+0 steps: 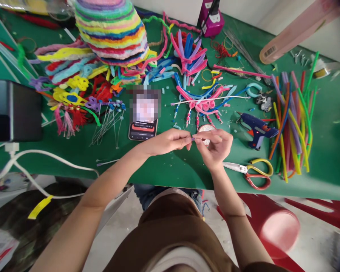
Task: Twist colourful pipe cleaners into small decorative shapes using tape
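Observation:
My left hand (174, 141) and my right hand (218, 145) meet over the front of the table, fingertips nearly touching. Both are closed in a pinch on a small purple piece (193, 139), mostly hidden by the fingers, so its kind is unclear. Partly covered by my right hand is a round container of small white beads (206, 129). Just beyond lies a pink and blue pipe-cleaner piece (205, 104) with beaded strands hanging from it. A phone (143, 130) rests left of my hands. Scissors (249, 170) with yellow and red handles lie beside my right wrist.
A blue glue gun (257, 128) and bundled coloured pipe cleaners (296, 124) lie to the right. A striped rainbow piece (113, 34) stands at back left, near several thin wire stems (109, 121). A black box (14, 109) with white cables (45, 153) sits far left.

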Tool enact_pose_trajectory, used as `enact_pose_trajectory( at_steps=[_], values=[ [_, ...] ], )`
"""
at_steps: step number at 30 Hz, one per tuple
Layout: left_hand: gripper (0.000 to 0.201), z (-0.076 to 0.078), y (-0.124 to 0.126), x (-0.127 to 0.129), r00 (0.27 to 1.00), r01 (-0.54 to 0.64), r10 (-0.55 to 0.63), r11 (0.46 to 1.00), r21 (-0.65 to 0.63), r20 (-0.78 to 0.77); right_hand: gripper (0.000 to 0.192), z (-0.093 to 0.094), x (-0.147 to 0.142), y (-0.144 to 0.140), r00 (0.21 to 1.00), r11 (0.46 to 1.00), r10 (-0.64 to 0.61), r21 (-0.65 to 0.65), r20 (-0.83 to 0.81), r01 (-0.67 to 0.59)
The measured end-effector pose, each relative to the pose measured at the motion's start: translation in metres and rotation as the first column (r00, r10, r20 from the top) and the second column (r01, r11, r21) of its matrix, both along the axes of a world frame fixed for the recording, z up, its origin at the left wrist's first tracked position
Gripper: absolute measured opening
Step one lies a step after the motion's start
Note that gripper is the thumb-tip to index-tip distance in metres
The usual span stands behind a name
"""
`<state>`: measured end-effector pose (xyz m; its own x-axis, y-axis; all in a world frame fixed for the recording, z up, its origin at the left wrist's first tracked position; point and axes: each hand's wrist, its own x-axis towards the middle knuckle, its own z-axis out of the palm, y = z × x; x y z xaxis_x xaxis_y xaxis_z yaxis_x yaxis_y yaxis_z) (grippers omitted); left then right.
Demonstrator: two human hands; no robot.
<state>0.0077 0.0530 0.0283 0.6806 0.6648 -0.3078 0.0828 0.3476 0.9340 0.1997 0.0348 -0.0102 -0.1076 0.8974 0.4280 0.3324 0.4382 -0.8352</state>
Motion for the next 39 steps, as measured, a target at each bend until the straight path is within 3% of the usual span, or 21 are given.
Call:
enact_pose_trajectory(
  at_steps=[3, 7, 10, 15, 19, 24, 28, 33, 39],
  values=[
    [0.033, -0.003, 0.001, 0.000, 1.000, 0.008, -0.008, 1.000, 0.012, -0.005, 0.025, 0.002, 0.003, 0.000, 0.998, 0.995, 0.048, -0.086, 0.035, -0.045],
    [0.033, -0.004, 0.001, 0.000, 1.000, 0.012, -0.012, 1.000, 0.024, -0.015, 0.030, 0.006, 0.004, 0.002, 0.989, 0.964, 0.131, -0.224, -0.063, -0.142],
    [0.034, -0.003, 0.000, -0.001, 1.000, 0.011, -0.011, 1.000, 0.016, -0.012, 0.017, 0.011, 0.004, 0.006, 0.977, 0.939, 0.149, -0.286, -0.154, -0.188],
    [0.031, -0.003, 0.000, 0.001, 1.000, -0.011, 0.012, 1.000, -0.021, 0.024, 0.010, 0.015, 0.007, 0.013, 0.966, 0.930, 0.215, -0.273, -0.142, -0.247],
    [0.025, -0.006, 0.000, 0.005, 0.996, -0.066, 0.067, 0.997, -0.028, 0.064, 0.011, 0.014, 0.009, 0.015, 0.984, 0.962, 0.176, -0.217, 0.026, -0.167],
    [0.019, -0.008, -0.001, 0.010, 0.989, -0.127, 0.126, 0.992, 0.001, 0.073, 0.014, 0.015, 0.008, 0.013, 0.985, 0.978, 0.138, -0.173, 0.105, -0.119],
    [0.016, -0.009, -0.001, 0.009, 0.990, -0.135, 0.135, 0.991, 0.006, 0.045, 0.013, 0.015, 0.012, 0.015, 0.996, 0.985, 0.071, -0.161, 0.050, -0.062],
    [0.014, -0.010, 0.003, 0.005, 0.997, -0.074, 0.074, 0.997, 0.007, 0.003, 0.016, 0.008, 0.025, 0.025, 0.981, 0.970, -0.176, -0.184, -0.078, 0.159],
    [0.014, -0.009, 0.008, 0.001, 0.998, -0.033, 0.034, 0.999, 0.018, -0.045, 0.016, 0.005, 0.026, 0.028, 0.973, 0.961, -0.216, -0.195, -0.083, 0.197]
  ],
)
